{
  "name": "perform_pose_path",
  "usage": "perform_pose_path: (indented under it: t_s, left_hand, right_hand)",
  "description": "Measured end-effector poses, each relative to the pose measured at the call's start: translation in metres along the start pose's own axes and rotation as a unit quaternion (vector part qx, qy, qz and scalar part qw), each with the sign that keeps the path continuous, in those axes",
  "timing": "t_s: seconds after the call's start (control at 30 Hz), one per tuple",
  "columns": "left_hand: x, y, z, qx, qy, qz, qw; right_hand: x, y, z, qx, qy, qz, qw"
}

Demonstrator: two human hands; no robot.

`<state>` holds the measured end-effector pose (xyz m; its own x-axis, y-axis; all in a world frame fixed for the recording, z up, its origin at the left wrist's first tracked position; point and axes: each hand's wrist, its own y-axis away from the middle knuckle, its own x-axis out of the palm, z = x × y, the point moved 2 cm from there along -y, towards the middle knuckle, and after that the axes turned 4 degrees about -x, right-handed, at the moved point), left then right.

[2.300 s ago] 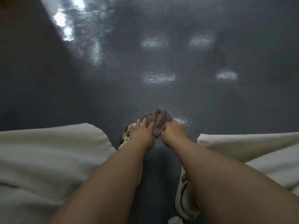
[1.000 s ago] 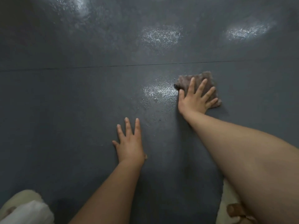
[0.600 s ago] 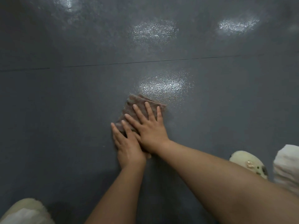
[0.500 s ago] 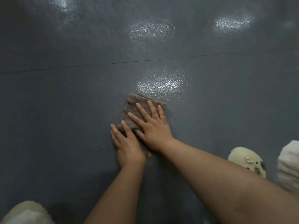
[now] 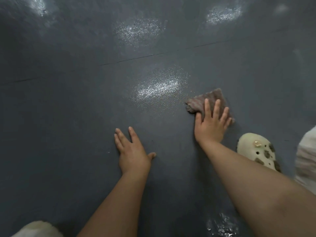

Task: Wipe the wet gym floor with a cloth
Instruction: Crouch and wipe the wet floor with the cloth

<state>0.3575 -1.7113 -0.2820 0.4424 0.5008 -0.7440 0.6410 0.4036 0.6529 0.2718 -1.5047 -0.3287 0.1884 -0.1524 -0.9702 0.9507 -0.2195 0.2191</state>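
A small brownish cloth [image 5: 198,104] lies flat on the dark grey gym floor [image 5: 68,108], right of centre. My right hand [image 5: 211,124] presses down on it with straight, spread fingers. My left hand [image 5: 132,152] rests flat on the bare floor, well to the left of the cloth, fingers straight and thumb out. A shiny wet-looking patch [image 5: 159,86] glints on the floor just left of the cloth.
A cream clog with dark spots [image 5: 258,151] stands on the floor right beside my right forearm, with pale trouser cloth [image 5: 306,156] at the right edge. Another pale shoe or trouser part [image 5: 37,229] shows at the bottom left. A thin seam [image 5: 145,56] crosses the floor.
My right hand has slid the cloth to the right, away from my left hand. My left hand stays flat on the floor where it was.
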Motion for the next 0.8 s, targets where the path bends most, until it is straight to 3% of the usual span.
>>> perform_pose_path:
  t_s: [0.2, 0.33, 0.53, 0.67, 0.8]
  left_hand:
    - [-0.010, 0.001, 0.015, 0.035, 0.022, 0.018, 0.999]
    - [-0.018, 0.004, 0.039, 0.040, 0.004, -0.026, 0.999]
    - [-0.024, 0.002, 0.092, -0.101, -0.020, -0.036, 0.994]
    - [-0.020, 0.006, 0.124, -0.209, 0.007, 0.007, 0.978]
    - [-0.014, 0.010, 0.132, -0.231, 0.059, 0.017, 0.971]
  right_hand:
    - [0.012, 0.041, 0.025, 0.121, -0.037, 0.000, 0.992]
    - [0.023, 0.062, 0.073, 0.107, -0.052, 0.014, 0.993]
    - [0.045, 0.110, 0.143, -0.177, 0.009, 0.017, 0.984]
    - [0.054, 0.148, 0.162, -0.414, 0.045, 0.052, 0.908]
    - [0.052, 0.141, 0.162, -0.557, 0.089, 0.058, 0.824]
